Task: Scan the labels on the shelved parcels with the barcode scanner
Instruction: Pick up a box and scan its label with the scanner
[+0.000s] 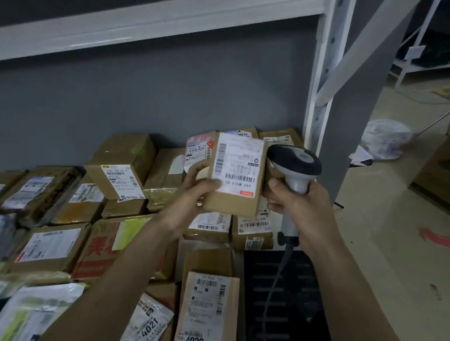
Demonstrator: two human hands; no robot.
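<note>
My left hand (194, 192) grips a small brown cardboard parcel (232, 202) and holds it up above the shelf, its white barcode label (239, 166) facing me. My right hand (300, 206) grips the grey handle of a barcode scanner (296, 162), whose dark head sits right beside the parcel's right edge. The scanner's cable (275, 284) hangs down along my right forearm. Several labelled boxes and mailer bags (120, 181) lie packed on the shelf below and to the left.
A white shelf beam (154, 22) runs overhead and a white perforated upright (322, 97) stands just right of the parcels. A black slotted crate (283, 304) sits at the lower right. Cardboard boxes (447, 174) and a plastic bag (385, 140) lie on the floor to the right.
</note>
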